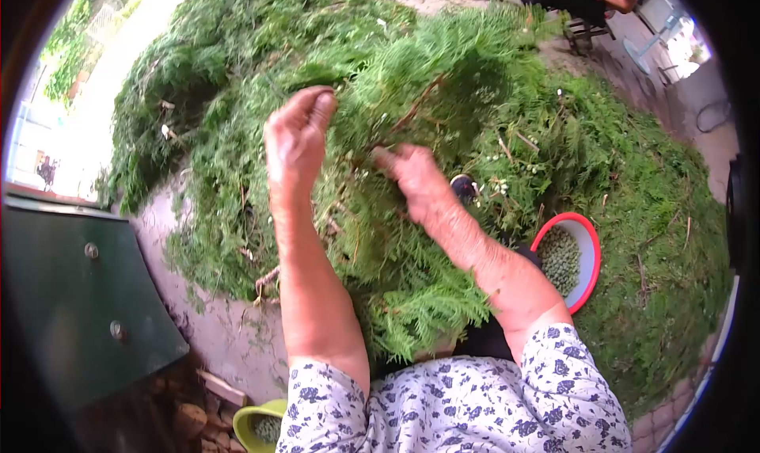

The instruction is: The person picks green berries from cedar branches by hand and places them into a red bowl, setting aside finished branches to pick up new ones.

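Green branches point(443, 65), red-rimmed white bowl point(586, 255)

Red-rimmed round bowl point(594, 251): plastic, smooth, slight sheen. Yellow-green round tub point(247, 421): smooth plastic look. Dark green flat panel point(87, 295): painted, semi-gloss, metal-looking round fittings point(118, 330). White blue-floral shirt point(459, 405): matt cloth. Brown cut logs point(190, 418): rough wood. Grey floor point(229, 334): matt.

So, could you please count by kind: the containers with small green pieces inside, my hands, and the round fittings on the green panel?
Containers: 2 (red-rimmed bowl, yellow-green bowl)
Hands: 2 (left hand, right hand)
Round fittings: 2 (upper one, lower one)
Total: 6
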`<state>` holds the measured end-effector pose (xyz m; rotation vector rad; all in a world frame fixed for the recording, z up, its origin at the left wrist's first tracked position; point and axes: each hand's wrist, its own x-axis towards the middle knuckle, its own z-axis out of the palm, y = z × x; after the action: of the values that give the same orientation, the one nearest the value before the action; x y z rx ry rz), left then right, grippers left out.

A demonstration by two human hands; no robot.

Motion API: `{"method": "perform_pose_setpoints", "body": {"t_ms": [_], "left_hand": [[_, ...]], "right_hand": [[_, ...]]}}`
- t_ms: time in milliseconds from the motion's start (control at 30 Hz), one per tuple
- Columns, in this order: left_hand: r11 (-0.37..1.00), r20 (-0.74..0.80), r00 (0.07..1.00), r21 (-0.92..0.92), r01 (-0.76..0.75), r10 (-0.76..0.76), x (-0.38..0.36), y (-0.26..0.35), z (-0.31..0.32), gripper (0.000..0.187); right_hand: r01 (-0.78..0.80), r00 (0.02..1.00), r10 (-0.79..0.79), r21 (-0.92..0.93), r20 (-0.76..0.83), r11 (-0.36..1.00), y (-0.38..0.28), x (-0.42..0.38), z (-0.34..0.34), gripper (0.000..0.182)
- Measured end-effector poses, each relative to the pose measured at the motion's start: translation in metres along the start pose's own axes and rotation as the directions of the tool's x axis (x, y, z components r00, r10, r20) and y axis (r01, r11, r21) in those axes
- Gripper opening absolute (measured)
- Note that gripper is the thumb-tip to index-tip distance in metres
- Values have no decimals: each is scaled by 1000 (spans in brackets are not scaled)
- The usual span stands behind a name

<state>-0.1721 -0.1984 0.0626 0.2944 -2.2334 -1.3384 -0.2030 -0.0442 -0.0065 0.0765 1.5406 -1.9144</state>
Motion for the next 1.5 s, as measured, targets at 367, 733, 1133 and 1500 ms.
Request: {"method": "perform_pose_setpoints", "body": {"t_ms": [367,733,1133,1500], "left_hand": [[889,486,750,331,317,-448,-74,-76,-98,60],[847,288,797,188,497,-531,-133,-93,-101,38],[638,-350,895,630,443,-276,-53,-30,-154,34],[987,-594,790,-57,149,-154,-17,-39,-141,24]], "right_hand": [[135,987,-146,153,66,979,5,2,-17,17],[402,915,-391,-271,95,874,-26,7,-29,44],[533,799,-586,-292,-134,794,-53,-18,-80,24],[562,776,-627,-377,-70,737,-48,-20,-67,23]]}}
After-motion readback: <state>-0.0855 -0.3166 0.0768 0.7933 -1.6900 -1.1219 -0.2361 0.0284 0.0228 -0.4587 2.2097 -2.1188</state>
